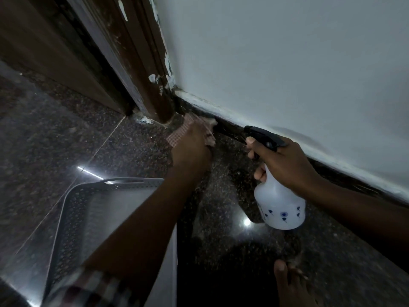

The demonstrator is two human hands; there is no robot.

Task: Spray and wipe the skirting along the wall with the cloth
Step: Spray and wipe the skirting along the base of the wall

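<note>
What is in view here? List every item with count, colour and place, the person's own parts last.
checked fabric cloth: one, pinkish, against the skirting beside the door frame
translucent plastic spray bottle: one, white with black trigger head and blue flower prints, held above the floor
skirting strip: one, dark, along the wall's foot
painted wall: one, white, right
wooden door frame: one, brown, paint-flecked, upper left
perforated plastic basket: one, grey, lower left
speckled stone floor: one, dark, glossy
bare foot: one, bottom edge
left hand: one, grips the cloth
right hand: one, grips the bottle's neck
</note>
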